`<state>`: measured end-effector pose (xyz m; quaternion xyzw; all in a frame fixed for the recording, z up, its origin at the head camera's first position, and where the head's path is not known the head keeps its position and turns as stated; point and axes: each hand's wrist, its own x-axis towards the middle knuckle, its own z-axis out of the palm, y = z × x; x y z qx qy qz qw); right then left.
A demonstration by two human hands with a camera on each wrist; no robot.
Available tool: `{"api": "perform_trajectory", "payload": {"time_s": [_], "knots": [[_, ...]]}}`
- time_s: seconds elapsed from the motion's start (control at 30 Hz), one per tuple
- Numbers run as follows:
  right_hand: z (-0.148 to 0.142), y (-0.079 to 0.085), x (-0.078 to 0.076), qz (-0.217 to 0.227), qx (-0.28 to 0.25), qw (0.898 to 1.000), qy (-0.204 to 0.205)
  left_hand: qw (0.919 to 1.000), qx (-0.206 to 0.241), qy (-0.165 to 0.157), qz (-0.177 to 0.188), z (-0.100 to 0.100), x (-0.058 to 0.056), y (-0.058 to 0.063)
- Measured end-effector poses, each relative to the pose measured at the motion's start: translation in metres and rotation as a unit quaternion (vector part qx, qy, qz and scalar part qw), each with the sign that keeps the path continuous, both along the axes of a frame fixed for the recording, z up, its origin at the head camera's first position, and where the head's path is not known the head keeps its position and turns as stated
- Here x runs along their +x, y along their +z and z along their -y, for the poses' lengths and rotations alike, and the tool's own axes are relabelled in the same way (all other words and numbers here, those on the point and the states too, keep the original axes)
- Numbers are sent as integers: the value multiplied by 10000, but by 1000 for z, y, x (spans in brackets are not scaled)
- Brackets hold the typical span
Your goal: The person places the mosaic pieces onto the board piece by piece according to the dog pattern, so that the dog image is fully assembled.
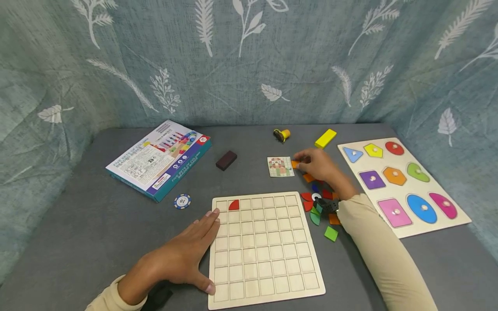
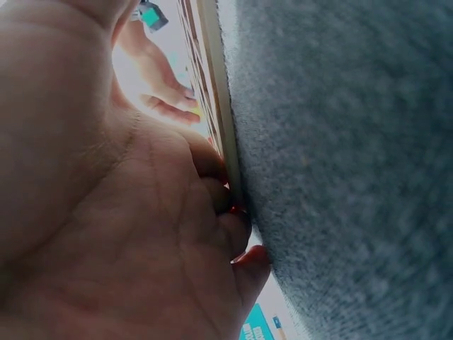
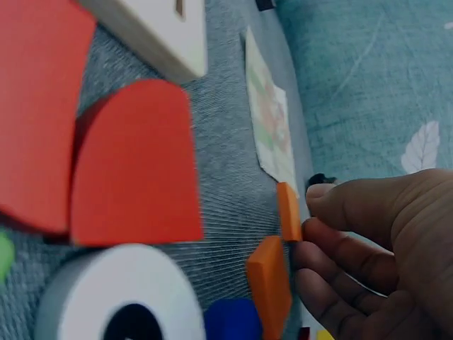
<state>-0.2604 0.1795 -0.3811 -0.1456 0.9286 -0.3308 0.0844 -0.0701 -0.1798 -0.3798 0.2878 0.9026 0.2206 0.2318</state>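
Observation:
A wooden grid board point(image 1: 260, 250) lies on the table with a red quarter-circle piece point(image 1: 234, 205) in its top row. My left hand point(image 1: 183, 250) is spread along the board's left edge, fingertips at the upper part and thumb near the bottom corner. In the left wrist view, its fingers point(image 2: 233, 230) touch the board's side point(image 2: 223, 106). Beyond the board, my right hand point(image 1: 320, 165) reaches beside a small pattern card point(image 1: 281, 166). Its fingertips are at an orange piece point(image 3: 289, 211) next to the card, with no clear pinch visible. Another orange block point(image 3: 270, 283) lies beneath the fingers.
Loose red, green and orange pieces point(image 1: 330, 233) and a white ring point(image 3: 134, 297) lie right of the board. A knobbed shape puzzle point(image 1: 373, 160) is farther right. Behind are a yellow block point(image 1: 325, 138), toy figure point(image 1: 282, 135), dark block point(image 1: 226, 160), chip point(image 1: 182, 201) and game box point(image 1: 159, 157).

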Motion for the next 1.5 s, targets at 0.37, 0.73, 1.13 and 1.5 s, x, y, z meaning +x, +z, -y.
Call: {"api": "perform_trajectory", "payload": {"time_s": [0.37,0.73,1.13,1.5], "knots": [[2,-8,-1,-282,152,9995,28,10000,4,-21,-56,1,2,-3],[1,-6,-1,-350,365,9986,120,10000,-9,-18,-32,1,1,-3],[-3,-3,2,-283,198,9994,-24,10000,-44,-27,-35,0,-1,-3],[7,12,13,-271,-385,9986,240,9999,97,-46,122,0,-3,0]]}}
